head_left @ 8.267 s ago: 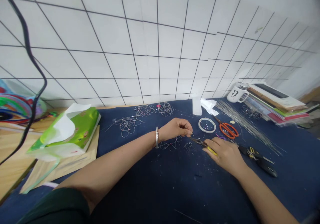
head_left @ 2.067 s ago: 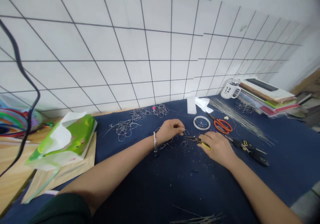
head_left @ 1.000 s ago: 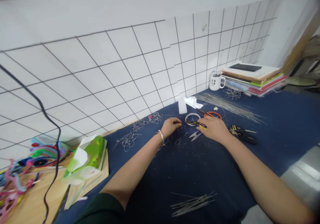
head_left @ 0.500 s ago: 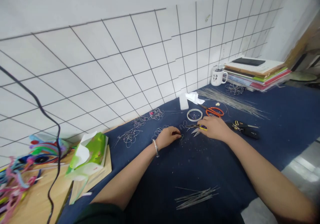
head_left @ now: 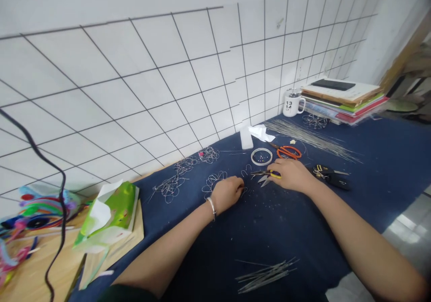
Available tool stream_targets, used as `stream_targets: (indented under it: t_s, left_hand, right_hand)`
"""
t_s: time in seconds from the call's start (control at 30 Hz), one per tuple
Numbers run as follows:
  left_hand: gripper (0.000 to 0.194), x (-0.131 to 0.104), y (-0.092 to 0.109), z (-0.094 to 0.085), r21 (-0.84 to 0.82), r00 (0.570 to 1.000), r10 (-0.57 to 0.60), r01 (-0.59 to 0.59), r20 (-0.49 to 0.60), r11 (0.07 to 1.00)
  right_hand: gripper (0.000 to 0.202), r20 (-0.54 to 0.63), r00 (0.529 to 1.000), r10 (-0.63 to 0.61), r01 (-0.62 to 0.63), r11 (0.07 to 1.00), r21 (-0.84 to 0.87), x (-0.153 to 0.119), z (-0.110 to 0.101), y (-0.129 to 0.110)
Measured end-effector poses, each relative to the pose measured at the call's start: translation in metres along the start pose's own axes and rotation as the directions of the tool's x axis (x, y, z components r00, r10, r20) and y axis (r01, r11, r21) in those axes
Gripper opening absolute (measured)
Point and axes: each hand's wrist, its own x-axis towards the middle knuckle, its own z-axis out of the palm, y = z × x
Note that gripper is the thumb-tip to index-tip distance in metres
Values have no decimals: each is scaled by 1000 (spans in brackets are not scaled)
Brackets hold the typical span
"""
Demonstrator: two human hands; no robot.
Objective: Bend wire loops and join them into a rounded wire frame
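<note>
My left hand (head_left: 228, 193), with a bangle at the wrist, is closed low over the blue cloth, its fingertips pinched on a thin bit of wire. Just left of it lies a flower-shaped wire piece (head_left: 215, 180). My right hand (head_left: 288, 174) has its fingers around the yellow handles of pliers (head_left: 274, 174), whose dark jaws point left toward my left hand. Grey scissor-like blades (head_left: 263, 179) show under the right fingers. Small bent wires (head_left: 247, 170) lie between the hands, below a round dish (head_left: 261, 157) with tiny beads.
Orange-handled scissors (head_left: 288, 152), black pliers (head_left: 336, 179), long wires (head_left: 310, 138), a mug (head_left: 292, 103) and stacked books (head_left: 346, 97) lie beyond. Short wires (head_left: 264, 275) are near the front. Tangled wire shapes (head_left: 170, 187) and a green tissue pack (head_left: 117, 212) sit left.
My left hand has turned more palm-down and shifted slightly lower, uncovering more of the flower-shaped wire. The right hand stays nearly in place with the pliers. The view has shifted slightly.
</note>
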Motion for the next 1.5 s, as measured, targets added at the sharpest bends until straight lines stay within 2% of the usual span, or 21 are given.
stream_targets:
  t_s: [0.2, 0.43, 0.67, 0.8, 0.9, 1.03, 1.23, 1.4, 1.5]
  left_hand:
    - [24, -1, 1, -3, -120, 998, 51, -56, -43, 991]
    - [25, 1, -5, -2, -201, 997, 67, -72, -28, 977]
    - [24, 2, -5, -11, -322, 996, 38, -62, -82, 945]
    - [22, 2, -2, -17, -435, 999, 4, -21, -39, 900]
    - [22, 3, -5, -16, -570, 994, -84, 106, 65, 815]
    - [24, 6, -15, -10, -746, 966, -201, 256, 165, 615]
    - [19, 13, -31, -5, -898, 951, -281, 235, 133, 373]
    - [19, 17, -39, -7, -942, 953, -263, 219, 151, 254]
    - [23, 16, -40, -9, -948, 957, -224, 232, 183, 218]
  right_hand:
    - [26, -30, 1000, 3, -3, 1000, -4, -1, 1, 3]
    - [28, -17, 1000, -9, 9, 1000, -3, -1, 2, 4]
    - [26, 20, 1000, -15, 15, 1000, 0, 0, 2, 2]
    - [26, -2, 1000, -21, 21, 1000, 19, 0, 1, 1]
    - [27, -54, 998, -32, 34, 999, 42, 0, 2, -2]
    - [29, -112, 992, -58, 61, 998, 19, 3, 6, -11]
    - [29, -200, 978, -64, 40, 992, -121, 8, 13, -29]
    - [30, -231, 967, -110, 46, 964, -263, 8, 15, -35]
    - [30, -239, 959, -154, 76, 949, -307, 7, 17, -36]
